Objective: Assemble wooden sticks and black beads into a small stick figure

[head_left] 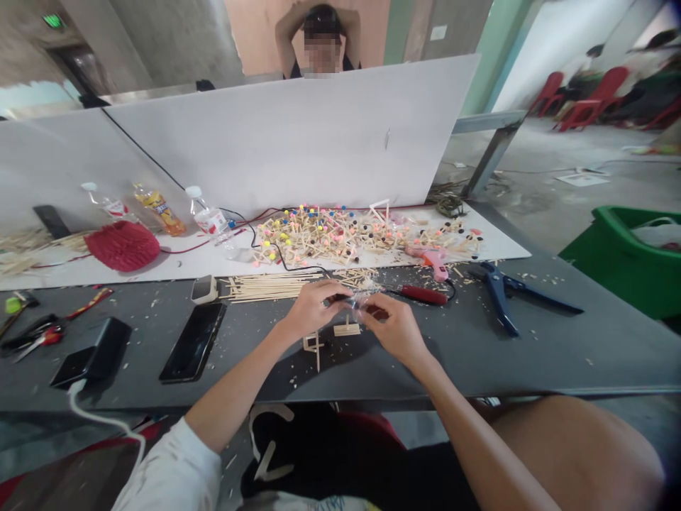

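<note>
My left hand (318,306) and my right hand (392,323) meet over the table's middle, fingers pinched together. Between the fingertips is a small, shiny, partly see-through thing (353,302), blurred and half covered, that I cannot make out. Below my left hand stands a small frame of wooden sticks (313,343). Under the fingertips is another small stick piece (347,329). Behind the hands lies a row of thin wooden sticks (269,287). A red-handled tool (424,294) lies just beyond my right hand, its tip among wood scraps.
Behind lies a heap of stick pieces with coloured balls (313,234), beside a pink glue gun (435,262). Blue cutters (500,291) rest at right, a phone (194,342) and power bank (98,348) at left. A white board (277,149) backs the table; a person sits beyond it.
</note>
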{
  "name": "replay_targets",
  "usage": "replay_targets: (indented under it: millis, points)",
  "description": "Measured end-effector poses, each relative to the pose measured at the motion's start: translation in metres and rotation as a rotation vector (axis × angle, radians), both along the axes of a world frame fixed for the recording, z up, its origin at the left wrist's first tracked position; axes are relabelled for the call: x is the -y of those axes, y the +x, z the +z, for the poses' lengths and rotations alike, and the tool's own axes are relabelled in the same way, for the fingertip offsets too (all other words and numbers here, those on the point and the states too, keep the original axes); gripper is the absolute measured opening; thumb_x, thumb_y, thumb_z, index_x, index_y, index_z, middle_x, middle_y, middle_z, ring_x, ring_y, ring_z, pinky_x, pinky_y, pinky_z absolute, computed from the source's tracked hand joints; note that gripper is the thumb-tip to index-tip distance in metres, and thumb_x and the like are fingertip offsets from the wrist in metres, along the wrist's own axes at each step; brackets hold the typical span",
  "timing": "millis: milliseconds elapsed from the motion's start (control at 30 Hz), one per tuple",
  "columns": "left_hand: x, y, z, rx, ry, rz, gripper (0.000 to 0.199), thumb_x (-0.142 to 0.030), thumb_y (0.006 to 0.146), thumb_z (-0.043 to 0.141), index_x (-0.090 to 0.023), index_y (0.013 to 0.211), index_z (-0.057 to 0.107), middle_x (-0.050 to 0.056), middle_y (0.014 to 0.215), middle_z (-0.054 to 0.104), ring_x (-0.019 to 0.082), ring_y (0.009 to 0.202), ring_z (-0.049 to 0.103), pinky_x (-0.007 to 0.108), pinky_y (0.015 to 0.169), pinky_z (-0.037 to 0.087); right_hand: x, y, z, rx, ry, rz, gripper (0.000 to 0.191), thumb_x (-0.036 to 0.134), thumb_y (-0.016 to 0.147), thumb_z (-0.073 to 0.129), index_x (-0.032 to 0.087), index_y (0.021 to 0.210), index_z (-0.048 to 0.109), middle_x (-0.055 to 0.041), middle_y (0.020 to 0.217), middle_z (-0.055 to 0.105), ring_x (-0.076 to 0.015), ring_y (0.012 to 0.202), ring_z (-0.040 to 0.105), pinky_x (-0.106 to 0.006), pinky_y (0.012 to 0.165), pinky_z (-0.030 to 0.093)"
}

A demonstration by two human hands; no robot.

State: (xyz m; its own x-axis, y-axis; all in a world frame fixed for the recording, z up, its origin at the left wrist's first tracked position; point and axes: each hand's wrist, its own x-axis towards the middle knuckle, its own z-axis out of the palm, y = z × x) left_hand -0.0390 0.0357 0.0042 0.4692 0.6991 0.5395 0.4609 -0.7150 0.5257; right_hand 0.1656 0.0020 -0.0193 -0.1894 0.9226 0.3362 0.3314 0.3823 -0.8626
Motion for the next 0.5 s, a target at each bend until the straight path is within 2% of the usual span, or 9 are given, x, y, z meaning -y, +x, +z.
replay_targets:
  millis: [133,233,433,500]
  points:
    - [-0.001,0.001,0.000,0.010,-0.028,-0.053,0.013,-0.030,0.089,0.066,-0.023,0.097,0.072,0.006,0.093,0.075,0.018,0.084,0.070,0.032,0.076,0.056,0.001,-0.001,-0.001,0.037,0.013,-0.003,0.014,0.032,0.090,0.055,0.021,0.090,0.064,-0.0040,0.079,0.067,-0.0179,0.069,0.061,-0.028,0.064,0.048]
    - [0.002,0.002,0.004,0.012,-0.069,-0.073,0.017,-0.034,0.088,0.067,-0.023,0.099,0.073,0.006,0.089,0.074,0.017,0.076,0.069,0.029,0.069,0.054,0.000,-0.001,-0.003,0.005,-0.027,-0.001,0.020,0.036,0.095,0.049,0.021,0.094,0.062,-0.0033,0.074,0.064,-0.0170,0.063,0.059,-0.027,0.060,0.047]
    - [0.009,0.002,0.013,0.085,-0.366,-0.062,0.025,-0.038,0.094,0.058,-0.020,0.103,0.072,0.005,0.081,0.071,0.011,0.052,0.060,0.024,0.053,0.049,0.001,0.002,0.002,-0.058,0.053,0.032,0.025,0.040,0.090,0.061,0.021,0.105,0.069,-0.0077,0.095,0.068,-0.0196,0.078,0.063,-0.029,0.066,0.051]
    - [0.008,0.002,0.012,0.079,-0.340,-0.078,0.024,-0.036,0.094,0.058,-0.020,0.105,0.072,0.005,0.083,0.072,0.012,0.056,0.063,0.024,0.053,0.050,0.002,0.002,0.004,-0.057,0.077,0.024,0.023,0.038,0.089,0.063,0.022,0.103,0.071,-0.0074,0.096,0.068,-0.0195,0.079,0.062,-0.029,0.065,0.050]
